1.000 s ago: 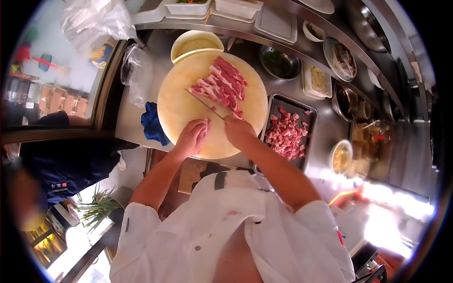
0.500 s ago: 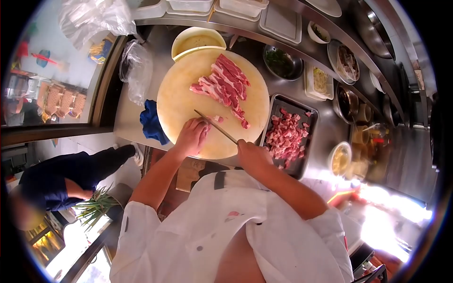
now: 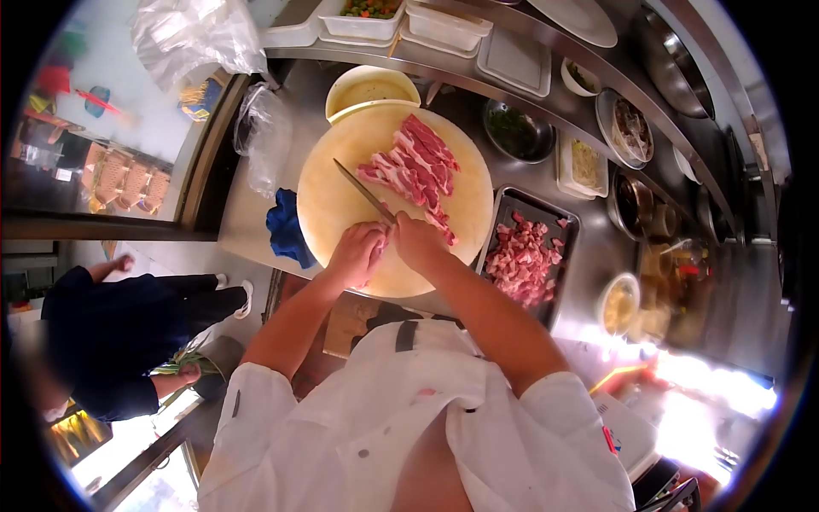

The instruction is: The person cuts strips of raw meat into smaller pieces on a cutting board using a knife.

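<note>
My right hand point(image 3: 420, 242) is closed around the handle of a knife point(image 3: 362, 188). Its blade points up and to the left across the round cutting board point(image 3: 328, 213). Right beside it, my left hand point(image 3: 357, 254) rests on the board with curled fingers, pressed on a piece of raw meat that they mostly cover. Small bits of meat lie by the blade. Farther up the board are strips of raw red meat point(image 3: 414, 166) with white fat. To the right, a dark metal tray point(image 3: 559, 282) holds a heap of chopped meat point(image 3: 522, 256).
A blue cloth point(image 3: 288, 230) and a clear plastic bag point(image 3: 260, 141) lie left of the board. Behind it stands a yellowish bowl point(image 3: 371, 83). A metal bowl of greens point(image 3: 516, 130) and a container of sprouts point(image 3: 583, 162) sit at right. A person in dark clothes point(image 3: 119, 333) stands at left.
My right hand and the knife have moved left, close against my left hand. The whole view has shifted slightly. The person at left has changed posture, with an arm now reaching out.
</note>
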A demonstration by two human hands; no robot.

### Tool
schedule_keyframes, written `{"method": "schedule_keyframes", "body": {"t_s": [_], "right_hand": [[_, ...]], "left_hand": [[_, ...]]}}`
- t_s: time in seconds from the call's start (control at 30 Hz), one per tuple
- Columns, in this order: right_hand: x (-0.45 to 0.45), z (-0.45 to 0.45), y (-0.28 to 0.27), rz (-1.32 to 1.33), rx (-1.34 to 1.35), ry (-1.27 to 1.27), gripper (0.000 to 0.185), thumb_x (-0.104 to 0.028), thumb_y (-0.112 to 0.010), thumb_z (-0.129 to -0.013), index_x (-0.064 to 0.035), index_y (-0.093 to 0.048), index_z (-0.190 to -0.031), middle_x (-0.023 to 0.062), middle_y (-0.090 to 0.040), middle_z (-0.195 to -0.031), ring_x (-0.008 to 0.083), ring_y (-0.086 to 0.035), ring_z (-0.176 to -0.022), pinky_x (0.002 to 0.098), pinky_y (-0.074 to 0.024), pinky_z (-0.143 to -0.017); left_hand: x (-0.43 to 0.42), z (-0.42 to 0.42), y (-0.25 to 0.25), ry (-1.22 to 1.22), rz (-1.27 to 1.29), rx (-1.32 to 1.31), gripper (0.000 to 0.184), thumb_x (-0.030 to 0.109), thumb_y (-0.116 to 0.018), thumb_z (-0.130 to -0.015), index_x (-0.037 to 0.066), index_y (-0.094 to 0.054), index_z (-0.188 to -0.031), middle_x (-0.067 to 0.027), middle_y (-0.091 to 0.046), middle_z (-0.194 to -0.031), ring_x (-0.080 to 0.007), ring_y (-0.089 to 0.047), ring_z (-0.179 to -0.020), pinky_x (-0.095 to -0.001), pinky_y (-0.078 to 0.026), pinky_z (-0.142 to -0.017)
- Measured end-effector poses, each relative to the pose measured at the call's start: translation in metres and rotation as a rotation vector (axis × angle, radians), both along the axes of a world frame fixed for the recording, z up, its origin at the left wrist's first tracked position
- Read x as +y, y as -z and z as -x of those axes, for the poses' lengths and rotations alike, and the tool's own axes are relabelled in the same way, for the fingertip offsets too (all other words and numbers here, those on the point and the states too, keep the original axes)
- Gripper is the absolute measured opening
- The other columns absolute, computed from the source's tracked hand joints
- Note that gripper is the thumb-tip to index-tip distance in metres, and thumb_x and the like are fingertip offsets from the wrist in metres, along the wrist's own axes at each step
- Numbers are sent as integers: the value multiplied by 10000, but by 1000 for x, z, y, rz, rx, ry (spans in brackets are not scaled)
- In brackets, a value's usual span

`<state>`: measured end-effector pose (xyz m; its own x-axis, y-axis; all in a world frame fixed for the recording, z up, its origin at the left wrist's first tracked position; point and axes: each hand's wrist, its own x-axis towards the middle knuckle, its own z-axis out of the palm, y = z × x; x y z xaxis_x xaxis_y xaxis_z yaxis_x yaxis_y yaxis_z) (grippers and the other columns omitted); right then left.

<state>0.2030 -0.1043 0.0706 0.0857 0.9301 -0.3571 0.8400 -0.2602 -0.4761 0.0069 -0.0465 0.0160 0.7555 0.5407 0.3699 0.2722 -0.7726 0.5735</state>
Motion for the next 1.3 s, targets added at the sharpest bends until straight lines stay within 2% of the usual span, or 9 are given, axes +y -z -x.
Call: {"method": "schedule_keyframes", "body": {"t_s": [0.2,0.27,0.37,0.57,0.6,0.73,0.93,1.13,1.3], "right_hand": [[-59,-21,-21,204,-58,17,224,-229,-487,-1078,-30,-554,-1155,277,-746,-964,471,-750,-928,600,-583,-822],[-94,-35,-21,173,-70,61,231,-264,-501,-1085,-67,-595,-1159,250,-741,-909,456,-737,-875,598,-572,-784],[-109,-43,-35,152,-113,83,243,-272,-505,-1086,-55,-599,-1144,234,-745,-925,442,-739,-879,583,-578,-783],[-95,-22,-38,12,-165,-89,195,-229,-541,-1060,-39,-567,-1095,196,-728,-918,413,-770,-823,516,-630,-708],[-92,-18,-45,94,-193,-142,175,-166,-594,-1011,-21,-554,-1099,186,-723,-935,393,-779,-825,496,-643,-713],[-95,-11,-75,185,-165,-172,228,-77,-648,-944,5,-534,-1124,207,-718,-948,405,-779,-847,497,-645,-744],[-60,-1,-53,178,-117,-188,248,-85,-605,-973,-9,-549,-1203,210,-732,-1005,399,-778,-914,501,-632,-784],[-10,6,-11,49,20,-117,228,-194,-521,-1049,-47,-575,-1215,221,-750,-1012,437,-750,-923,543,-602,-826],[-59,-32,-23,83,-48,-65,246,-246,-479,-1086,-43,-583,-1177,222,-741,-971,443,-741,-905,565,-589,-822]], "left_hand": [[-12,11,1,-96,16,-88,267,23,-718,-911,53,-637,-1163,-154,-656,-1212,-391,-641,-1109,-491,-537,-950],[-18,15,-8,-143,26,-94,256,21,-720,-915,52,-641,-1157,-161,-657,-1191,-399,-647,-1095,-489,-545,-937],[-17,12,-13,-158,1,-123,255,43,-741,-913,59,-633,-1143,-149,-660,-1149,-393,-647,-1057,-487,-542,-902],[-11,7,1,-103,55,-109,201,52,-724,-920,39,-672,-1114,-144,-667,-1159,-392,-642,-1081,-487,-546,-928],[-10,7,0,-102,52,-95,203,55,-723,-919,39,-675,-1116,-146,-669,-1156,-396,-640,-1072,-490,-544,-929],[-10,8,-5,-100,63,-76,209,68,-714,-914,36,-685,-1119,-158,-675,-1141,-411,-633,-1039,-501,-533,-934],[-9,4,-7,-94,81,-36,204,43,-715,-913,48,-679,-1114,-152,-680,-1091,-395,-638,-1034,-498,-525,-923],[-10,7,1,-60,87,-63,226,25,-706,-923,55,-661,-1143,-147,-686,-1151,-389,-641,-1060,-494,-520,-949],[-23,15,-2,-121,47,-146,297,-16,-694,-916,67,-644,-1196,-133,-652,-1245,-397,-632,-1108,-495,-528,-956]]}}
